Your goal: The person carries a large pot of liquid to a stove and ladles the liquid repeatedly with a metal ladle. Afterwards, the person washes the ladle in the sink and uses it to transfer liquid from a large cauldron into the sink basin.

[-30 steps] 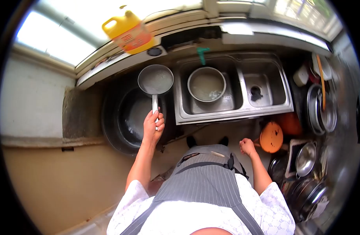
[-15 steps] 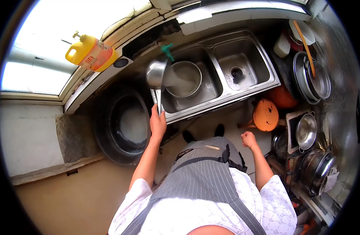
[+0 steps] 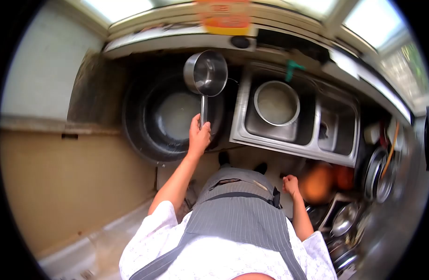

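Observation:
My left hand (image 3: 200, 136) is wrapped round the handle of a metal ladle (image 3: 210, 73). The ladle's bowl hangs over the right rear part of a large dark tub (image 3: 147, 144), its inside showing shiny metal. Pale cloudy liquid lies in the bottom of the tub. A round metal pot (image 3: 277, 103) with cloudy liquid sits in the left basin of the steel sink (image 3: 280, 144). My right hand (image 3: 290, 184) is held low on the right, fingers curled, beside a blurred orange object (image 3: 317, 183); whether anything is in it is too small to tell.
A green tap handle (image 3: 294, 69) stands behind the sink. A yellow container (image 3: 225, 17) is on the window ledge. Stacked metal bowls (image 3: 377, 175) are at the right, with a metal pan (image 3: 345, 219) below them. A wall (image 3: 74, 186) runs along the left.
Half a second ago the ladle was tipped, pouring into the pot in the sink. Now my left hand has brought it back over the dark tub. The view has turned, and my right hand stays low.

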The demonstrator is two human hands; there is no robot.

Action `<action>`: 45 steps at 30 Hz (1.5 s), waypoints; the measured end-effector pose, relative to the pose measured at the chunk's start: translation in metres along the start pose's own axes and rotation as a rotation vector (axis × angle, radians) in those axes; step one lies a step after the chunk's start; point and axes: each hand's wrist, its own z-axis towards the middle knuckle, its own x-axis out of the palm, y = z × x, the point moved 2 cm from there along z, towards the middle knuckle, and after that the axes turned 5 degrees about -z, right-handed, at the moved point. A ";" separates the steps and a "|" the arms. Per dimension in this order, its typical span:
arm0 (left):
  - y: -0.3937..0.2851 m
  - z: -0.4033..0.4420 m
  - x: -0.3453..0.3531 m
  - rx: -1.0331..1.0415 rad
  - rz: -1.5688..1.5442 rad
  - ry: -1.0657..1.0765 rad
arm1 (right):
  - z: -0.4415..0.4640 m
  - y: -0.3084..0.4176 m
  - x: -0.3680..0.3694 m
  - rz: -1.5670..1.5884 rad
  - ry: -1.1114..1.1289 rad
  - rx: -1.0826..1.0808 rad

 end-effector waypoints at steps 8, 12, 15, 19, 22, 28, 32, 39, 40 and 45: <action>0.103 0.092 -0.267 -0.180 0.855 -0.606 | -0.002 0.035 0.038 -0.059 0.079 0.040; 0.103 0.100 -0.297 -0.346 1.016 -0.556 | -0.018 0.054 0.045 -0.055 0.064 0.105; 0.137 0.107 -0.289 -0.242 0.966 -0.487 | -0.026 0.067 0.045 -0.073 0.029 0.104; 0.193 0.112 -0.240 -0.317 0.649 -0.464 | -0.022 0.060 0.046 -0.074 0.057 0.074; 0.157 0.089 -0.186 -0.530 -0.108 -0.384 | -0.016 0.057 0.045 -0.086 0.037 0.045; 0.120 0.051 -0.161 -0.546 -0.703 -0.206 | -0.004 0.044 0.037 -0.052 0.031 0.005; 0.052 0.007 -0.112 -0.506 -0.755 0.012 | 0.002 0.024 0.025 -0.042 0.043 -0.017; -0.030 -0.028 -0.007 -0.392 -0.528 0.179 | 0.002 -0.012 -0.010 0.000 0.004 -0.068; -0.034 -0.030 0.008 -0.361 -0.471 0.176 | 0.002 -0.019 -0.015 0.024 -0.007 -0.064; -0.023 -0.032 0.071 -0.254 -0.173 0.192 | -0.006 -0.051 -0.038 0.101 -0.069 -0.045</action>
